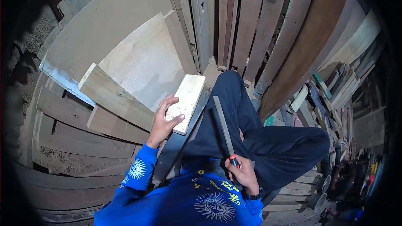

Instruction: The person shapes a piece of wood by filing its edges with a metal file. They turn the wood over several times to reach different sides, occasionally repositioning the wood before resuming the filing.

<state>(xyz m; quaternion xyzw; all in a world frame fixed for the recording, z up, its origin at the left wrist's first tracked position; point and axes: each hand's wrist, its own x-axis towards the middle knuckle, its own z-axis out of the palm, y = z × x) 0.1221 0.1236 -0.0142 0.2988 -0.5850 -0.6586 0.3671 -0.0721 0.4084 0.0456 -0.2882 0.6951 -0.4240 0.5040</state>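
Note:
My left hand grips the near part of a pale wooden block, thumb on its top face and fingers at its left side. The block sits tilted over a dark narrow support beside my left thigh. In my right hand is a file, its handle black and orange-red with the fingers wrapped round it. The long grey blade points up and away over my lap, apart from the block.
Boards and planks lean close on my left. Tall planks stand in front. Scrap wood is heaped to the right. My crossed legs in dark trousers lie between. Slats cover the lower right.

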